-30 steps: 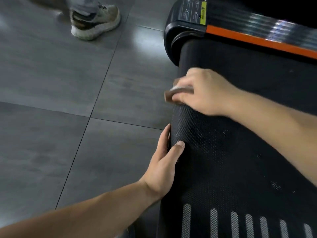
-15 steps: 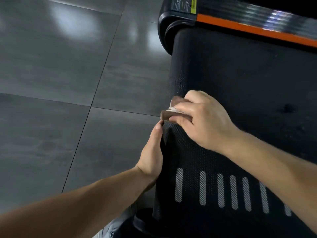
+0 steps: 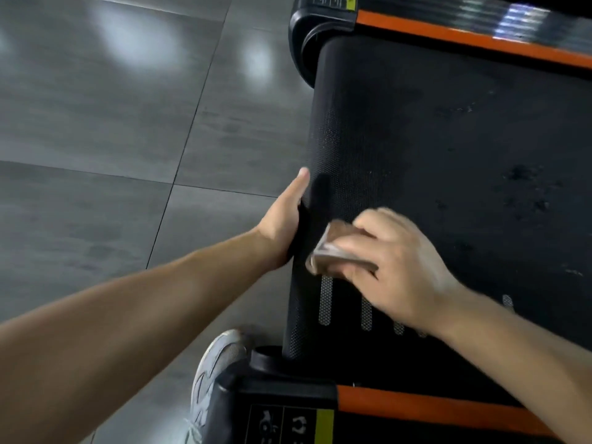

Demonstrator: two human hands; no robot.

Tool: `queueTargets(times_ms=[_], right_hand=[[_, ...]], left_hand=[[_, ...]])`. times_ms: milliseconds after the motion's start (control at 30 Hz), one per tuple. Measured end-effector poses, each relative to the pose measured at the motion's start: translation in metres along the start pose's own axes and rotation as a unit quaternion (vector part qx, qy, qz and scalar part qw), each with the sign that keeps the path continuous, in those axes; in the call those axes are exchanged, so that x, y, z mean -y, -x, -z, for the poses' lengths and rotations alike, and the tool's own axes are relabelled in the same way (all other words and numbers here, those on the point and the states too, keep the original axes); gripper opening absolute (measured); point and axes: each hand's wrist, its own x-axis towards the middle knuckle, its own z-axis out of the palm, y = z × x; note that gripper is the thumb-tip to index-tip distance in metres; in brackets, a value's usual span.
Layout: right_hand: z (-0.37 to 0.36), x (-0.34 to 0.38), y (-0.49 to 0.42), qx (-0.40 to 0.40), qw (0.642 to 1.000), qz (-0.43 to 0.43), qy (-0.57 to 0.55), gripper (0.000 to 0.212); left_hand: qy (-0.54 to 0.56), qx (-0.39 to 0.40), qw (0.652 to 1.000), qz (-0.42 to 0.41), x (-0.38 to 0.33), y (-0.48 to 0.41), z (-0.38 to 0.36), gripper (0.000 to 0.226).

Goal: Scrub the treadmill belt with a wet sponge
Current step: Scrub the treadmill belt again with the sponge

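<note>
Your right hand [image 3: 394, 270] has drawn the sponge [image 3: 333, 254] toward you along the end of the treadmill belt [image 3: 416, 139]. Half a second ago it was at your left fingertips; now it sits level with your left wrist, just above the pale stripes [image 3: 325, 299]. The stroke along this edge looks nearly run out, so the edge strip is probably close to covered while most of the belt remains to be scrubbed.

Far left lies grey tiled floor [image 3: 96, 123] with soft light reflections. Your left hand [image 3: 283, 225] lies along the belt's curved end, its one clear finger straight and pointing away from you, holding nothing and seemingly steadying the belt. Below it, your pale shoe [image 3: 214, 373] has come into view beside the near end cap [image 3: 243, 398].

The sponge is flat on the belt, blurred by motion. Your right fingers curl over its top and pinch it from both sides.

Further right, dark blotches [image 3: 525, 187] and faint specks mark the belt, well apart from the sponge. Orange side rails run along the far [image 3: 464, 40] and near [image 3: 416, 408] sides. The near end cap and rail stand closest to the sponge's path, and your left hand just beside it leaves little room.
</note>
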Motion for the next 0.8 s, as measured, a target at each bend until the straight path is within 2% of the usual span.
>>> queueTargets(times_ms=[67,133,167,333,433,533,600,700,800], right_hand=[[-0.004,-0.012,-0.027,-0.044,0.998,-0.027,0.034,0.034],[-0.008,-0.015,-0.045,-0.088,0.991,-0.099,0.030,0.037],[-0.011,-0.011,-0.041,-0.091,0.990,-0.107,0.022,0.037],[-0.004,0.028,0.029,0.053,0.997,0.037,-0.038,0.028],[-0.007,0.013,0.001,0.026,0.999,0.036,0.008,0.032],[-0.014,0.005,-0.037,-0.057,0.996,-0.049,0.041,0.039],[-0.017,0.016,-0.024,-0.030,0.999,-0.031,0.028,0.038],[-0.005,0.035,0.021,0.065,0.996,0.037,-0.040,0.028],[0.006,0.016,0.027,0.073,0.994,0.064,-0.040,0.017]], left_hand=[[-0.038,0.009,0.999,0.010,-0.009,-0.005,-0.003,0.055],[-0.052,0.007,0.999,0.013,-0.013,-0.006,-0.002,0.052],[-0.047,0.001,0.999,0.016,-0.013,-0.006,-0.001,0.050],[-0.033,-0.015,0.999,0.013,-0.007,-0.010,-0.005,0.056],[-0.027,-0.011,1.000,0.010,-0.008,-0.010,-0.005,0.057],[-0.024,0.014,0.999,0.036,-0.013,-0.007,0.004,0.046],[-0.014,0.012,0.999,0.036,-0.014,-0.007,0.006,0.043],[-0.026,-0.013,0.999,0.013,-0.011,-0.009,-0.001,0.046],[-0.065,-0.044,0.997,-0.020,-0.004,-0.019,-0.005,0.049]])
